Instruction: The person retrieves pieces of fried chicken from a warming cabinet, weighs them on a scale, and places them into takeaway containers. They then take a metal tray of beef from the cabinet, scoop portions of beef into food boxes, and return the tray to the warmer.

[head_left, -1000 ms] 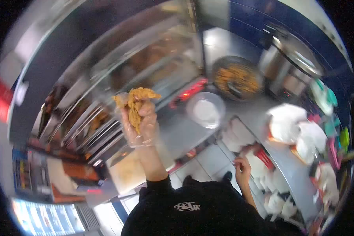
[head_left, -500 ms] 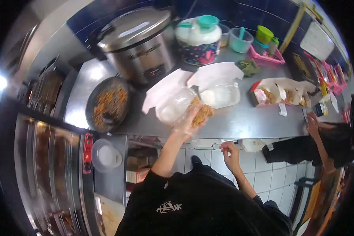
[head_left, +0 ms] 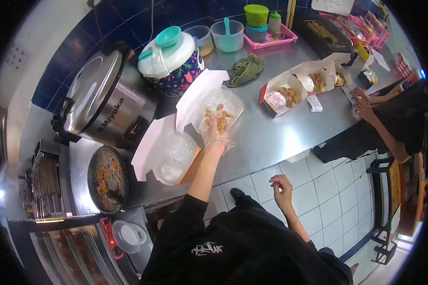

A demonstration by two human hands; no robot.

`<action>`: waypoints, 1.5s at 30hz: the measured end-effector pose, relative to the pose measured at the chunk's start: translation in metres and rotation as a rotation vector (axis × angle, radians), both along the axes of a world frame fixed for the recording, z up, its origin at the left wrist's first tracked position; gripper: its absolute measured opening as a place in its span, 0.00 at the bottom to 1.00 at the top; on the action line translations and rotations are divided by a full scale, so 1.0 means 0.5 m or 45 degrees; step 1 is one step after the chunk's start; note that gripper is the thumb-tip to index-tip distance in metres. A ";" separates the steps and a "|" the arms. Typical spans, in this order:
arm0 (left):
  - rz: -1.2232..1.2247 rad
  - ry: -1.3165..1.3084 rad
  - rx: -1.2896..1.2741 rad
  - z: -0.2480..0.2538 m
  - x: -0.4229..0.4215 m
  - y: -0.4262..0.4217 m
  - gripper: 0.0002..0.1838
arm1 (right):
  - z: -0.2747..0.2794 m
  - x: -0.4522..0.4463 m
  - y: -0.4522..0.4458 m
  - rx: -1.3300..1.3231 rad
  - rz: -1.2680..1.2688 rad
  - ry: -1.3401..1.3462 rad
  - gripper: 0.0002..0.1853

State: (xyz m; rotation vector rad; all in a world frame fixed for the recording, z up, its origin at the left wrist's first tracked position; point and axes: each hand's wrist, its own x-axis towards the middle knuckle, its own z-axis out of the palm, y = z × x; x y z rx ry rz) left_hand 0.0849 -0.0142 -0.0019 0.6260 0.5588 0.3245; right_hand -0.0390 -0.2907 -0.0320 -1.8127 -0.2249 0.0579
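Observation:
My left hand (head_left: 217,128), in a clear plastic glove, has its fingers round pieces of fried chicken (head_left: 222,122) inside a lidded white box (head_left: 203,87). A clear plastic piece is in that box. Beside it, nearer the left, another open box (head_left: 149,149) holds a white wrapped-looking mound (head_left: 169,172) and a clear plastic piece. My right hand (head_left: 283,190) hangs above the tiled floor, fingers loosely bent and apart, with nothing in it.
A rice cooker (head_left: 100,95), a pan of browned food (head_left: 108,178) and a patterned jug (head_left: 169,64) stand at the left. Filled food boxes (head_left: 283,90), a green cloth (head_left: 246,70) and a pink tray (head_left: 271,39) are farther right. A co-worker's hands (head_left: 364,104) are at the right.
The view has turned from the display cabinet to the counter. My left hand has carried the chicken from beside the cabinet over the counter and down into a box.

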 end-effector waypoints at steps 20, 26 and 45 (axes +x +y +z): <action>-0.484 -0.022 2.468 0.023 -0.035 0.014 0.17 | -0.019 0.046 0.001 -0.034 -0.063 0.022 0.11; -0.618 0.402 2.228 0.070 -0.004 -0.026 0.17 | -0.022 0.043 -0.005 -0.027 -0.099 0.047 0.11; -0.287 0.279 2.319 -0.042 0.095 0.083 0.16 | -0.036 0.023 -0.023 -0.037 -0.187 0.095 0.11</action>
